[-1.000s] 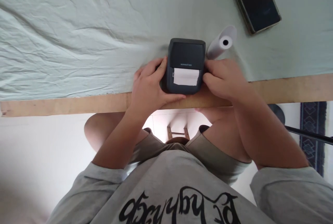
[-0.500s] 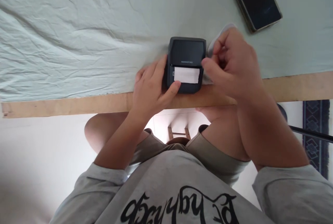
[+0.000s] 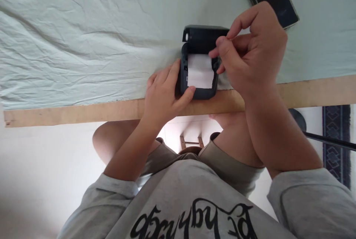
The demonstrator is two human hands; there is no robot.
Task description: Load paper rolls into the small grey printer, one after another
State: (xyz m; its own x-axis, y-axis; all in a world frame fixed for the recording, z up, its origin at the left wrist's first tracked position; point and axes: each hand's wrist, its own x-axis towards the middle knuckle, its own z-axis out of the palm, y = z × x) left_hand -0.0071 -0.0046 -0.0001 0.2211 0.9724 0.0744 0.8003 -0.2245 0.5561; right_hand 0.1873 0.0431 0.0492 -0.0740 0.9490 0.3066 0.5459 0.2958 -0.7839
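Currently the left hand (image 3: 164, 92) lies spread against the left side of the dark printer (image 3: 204, 94) at the counter's near edge (image 3: 111, 113); the lid (image 3: 200, 38) is already raised, white paper (image 3: 200, 76) still inside, and the right hand (image 3: 254, 52) apparently pinches the lid's right edge

Six o'clock — black script (image 3: 192, 218), upside down on the grey shirt (image 3: 189, 181), unreadable; dark printer's (image 3: 204, 95) tiny white mark (image 3: 187, 78) — too small.

Matt printer (image 3: 200, 44), probably plastic; smooth paper (image 3: 200, 73).
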